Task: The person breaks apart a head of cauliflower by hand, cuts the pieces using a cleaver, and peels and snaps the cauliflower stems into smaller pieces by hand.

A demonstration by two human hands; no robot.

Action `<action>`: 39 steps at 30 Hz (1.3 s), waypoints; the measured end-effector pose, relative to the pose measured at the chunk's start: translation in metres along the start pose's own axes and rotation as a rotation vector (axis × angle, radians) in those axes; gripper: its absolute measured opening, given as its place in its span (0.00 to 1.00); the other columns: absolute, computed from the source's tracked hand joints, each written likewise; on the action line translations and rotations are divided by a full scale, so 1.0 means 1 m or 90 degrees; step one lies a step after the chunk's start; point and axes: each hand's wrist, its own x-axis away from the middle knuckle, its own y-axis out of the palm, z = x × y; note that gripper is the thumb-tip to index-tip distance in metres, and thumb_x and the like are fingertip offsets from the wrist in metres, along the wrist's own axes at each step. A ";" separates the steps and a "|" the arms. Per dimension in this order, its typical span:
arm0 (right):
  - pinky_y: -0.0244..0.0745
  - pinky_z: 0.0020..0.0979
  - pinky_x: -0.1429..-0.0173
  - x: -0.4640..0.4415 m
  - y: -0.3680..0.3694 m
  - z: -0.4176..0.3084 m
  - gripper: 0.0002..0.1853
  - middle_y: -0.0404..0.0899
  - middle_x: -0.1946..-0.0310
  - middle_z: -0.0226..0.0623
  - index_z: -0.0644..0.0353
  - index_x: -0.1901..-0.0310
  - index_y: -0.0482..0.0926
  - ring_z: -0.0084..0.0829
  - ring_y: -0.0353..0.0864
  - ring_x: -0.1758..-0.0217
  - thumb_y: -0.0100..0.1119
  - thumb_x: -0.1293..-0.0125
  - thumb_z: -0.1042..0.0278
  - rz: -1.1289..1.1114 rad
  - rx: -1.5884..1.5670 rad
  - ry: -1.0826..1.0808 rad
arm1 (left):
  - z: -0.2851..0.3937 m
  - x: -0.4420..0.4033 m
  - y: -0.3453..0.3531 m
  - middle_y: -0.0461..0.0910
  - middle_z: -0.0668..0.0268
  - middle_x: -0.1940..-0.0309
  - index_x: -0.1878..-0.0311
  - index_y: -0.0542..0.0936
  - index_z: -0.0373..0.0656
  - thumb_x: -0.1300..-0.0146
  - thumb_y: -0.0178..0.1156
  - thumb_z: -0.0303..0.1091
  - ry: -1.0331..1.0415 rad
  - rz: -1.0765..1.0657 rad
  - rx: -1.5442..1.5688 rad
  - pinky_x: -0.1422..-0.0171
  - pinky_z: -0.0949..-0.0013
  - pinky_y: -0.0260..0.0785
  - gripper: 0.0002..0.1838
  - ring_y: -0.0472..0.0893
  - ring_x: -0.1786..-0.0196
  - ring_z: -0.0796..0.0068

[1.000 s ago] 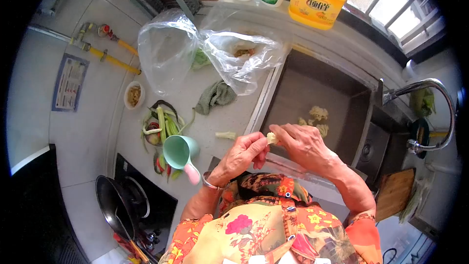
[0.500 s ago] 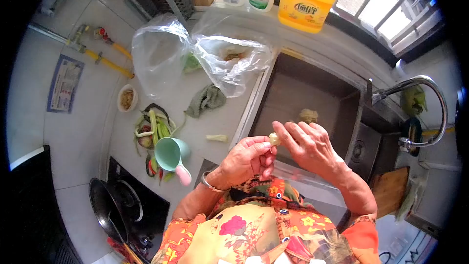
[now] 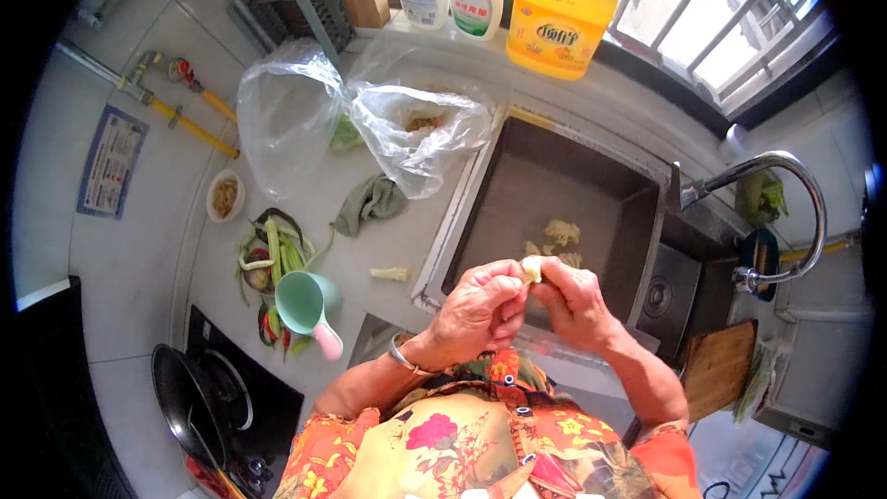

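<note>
Over the near edge of the dark sink (image 3: 591, 180), a small pale cauliflower floret (image 3: 531, 268) is pinched between my two hands. My left hand (image 3: 476, 310), with a bangle on its wrist, is closed on the floret's lower left side. From the right, the thumb and fingers of my right hand (image 3: 577, 300) grip the floret too. Several loose cauliflower pieces (image 3: 562, 232) lie on the sink bottom just beyond my fingers, partly hidden by them. A pale cut stalk (image 3: 390, 273) rests on the counter left of the sink.
On the counter stand a green dipper (image 3: 305, 300) with a pink handle, vegetables (image 3: 277, 249), a grey cloth (image 3: 370, 203), a small white bowl (image 3: 226, 196) and clear plastic bags (image 3: 420, 134). A curved faucet (image 3: 813, 194) arches at right. A wok (image 3: 185, 407) sits at lower left.
More cauliflower pieces show in the sink than before. The floret is now pinched at a different angle, with my right fingers lower and closer to my left hand. The whole view has shifted slightly.
</note>
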 end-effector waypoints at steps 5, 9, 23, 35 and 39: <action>0.66 0.21 0.68 0.005 0.006 -0.002 0.09 0.74 0.72 0.30 0.63 0.55 0.72 0.21 0.71 0.73 0.47 0.33 0.69 0.011 -0.405 0.291 | 0.001 -0.004 -0.003 0.61 0.71 0.84 0.68 0.68 0.42 0.36 0.50 0.33 0.024 -0.008 -0.079 0.85 0.78 0.54 0.07 0.61 0.84 0.83; 0.52 0.15 0.82 0.005 0.008 0.012 0.14 0.73 0.71 0.28 0.61 0.55 0.72 0.11 0.59 0.81 0.48 0.31 0.58 0.154 -0.833 0.415 | 0.000 -0.003 -0.005 0.60 0.70 0.85 0.72 0.67 0.40 0.38 0.50 0.34 0.156 -0.079 -0.217 0.85 0.78 0.54 0.10 0.62 0.84 0.81; 0.73 0.36 0.65 -0.005 -0.008 0.007 0.12 0.75 0.66 0.46 0.63 0.53 0.72 0.47 0.77 0.66 0.52 0.40 0.76 -0.034 -0.043 0.064 | 0.013 -0.020 -0.014 0.69 0.61 0.80 0.71 0.68 0.38 0.32 0.45 0.39 -0.035 -0.049 -0.042 0.88 0.72 0.61 0.15 0.74 0.83 0.67; 0.76 0.37 0.65 -0.021 -0.026 0.010 0.20 0.78 0.66 0.43 0.64 0.56 0.73 0.45 0.80 0.66 0.59 0.56 0.81 -0.081 0.112 -0.089 | 0.014 -0.017 -0.018 0.71 0.59 0.78 0.69 0.69 0.36 0.34 0.46 0.36 -0.130 -0.105 0.052 0.88 0.73 0.61 0.12 0.73 0.82 0.69; 0.74 0.35 0.68 -0.020 -0.027 0.011 0.15 0.77 0.71 0.40 0.64 0.58 0.74 0.39 0.79 0.71 0.58 0.50 0.80 -0.113 0.079 -0.055 | 0.008 -0.022 -0.022 0.71 0.59 0.79 0.69 0.70 0.36 0.36 0.48 0.34 -0.109 -0.067 0.044 0.88 0.75 0.61 0.11 0.72 0.83 0.71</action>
